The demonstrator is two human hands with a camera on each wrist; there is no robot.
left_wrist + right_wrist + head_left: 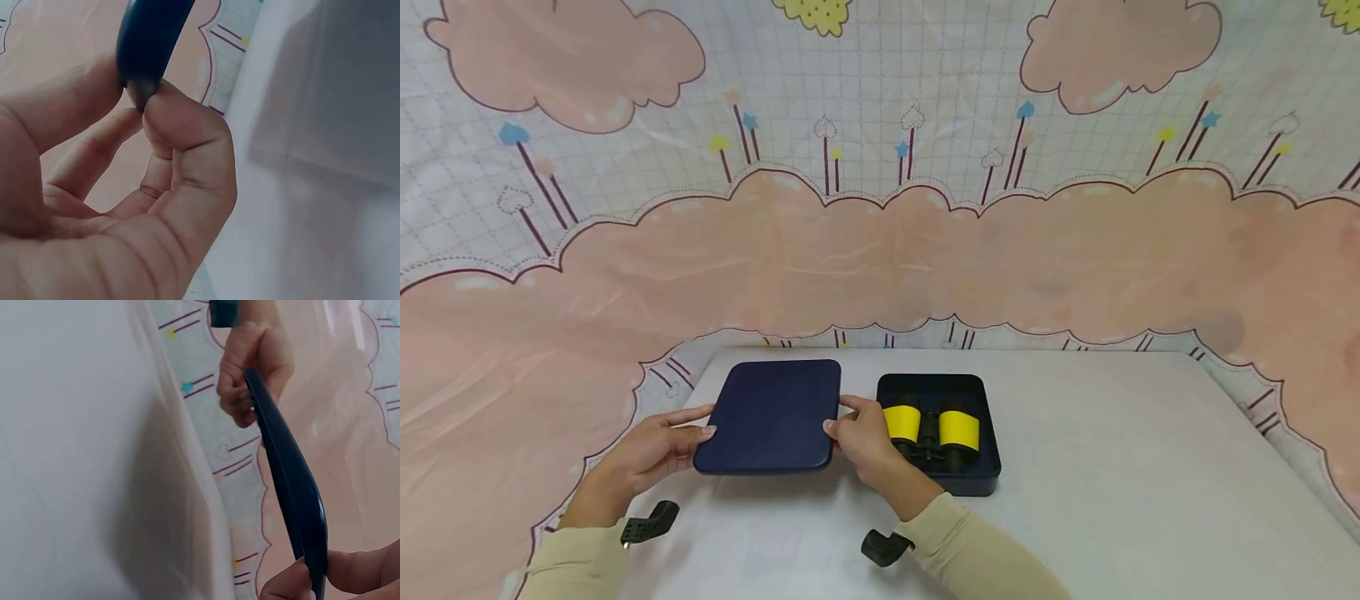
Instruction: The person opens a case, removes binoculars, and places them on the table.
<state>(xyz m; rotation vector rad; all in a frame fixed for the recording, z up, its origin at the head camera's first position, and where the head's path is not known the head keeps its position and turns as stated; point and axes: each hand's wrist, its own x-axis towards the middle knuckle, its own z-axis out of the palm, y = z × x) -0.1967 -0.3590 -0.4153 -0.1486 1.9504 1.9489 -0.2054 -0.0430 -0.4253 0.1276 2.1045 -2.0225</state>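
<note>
Both hands hold a dark blue rounded-square lid above the left part of the table. My left hand pinches its left edge between thumb and fingers; the left wrist view shows the lid's rim caught at the fingertips. On the opposite edge, my right hand pinches the lid, thumb on top. Seen edge-on in the right wrist view, the lid hangs apart from the tabletop. Just right of the right hand sits an uncovered dark blue box with black and yellow binoculars inside. The right hand partly overlaps the box's left side.
The white table extends to the right of the box and in front of it. A patterned cloth with pink clouds hangs behind the table and along its sides. Each wrist carries a black camera mount.
</note>
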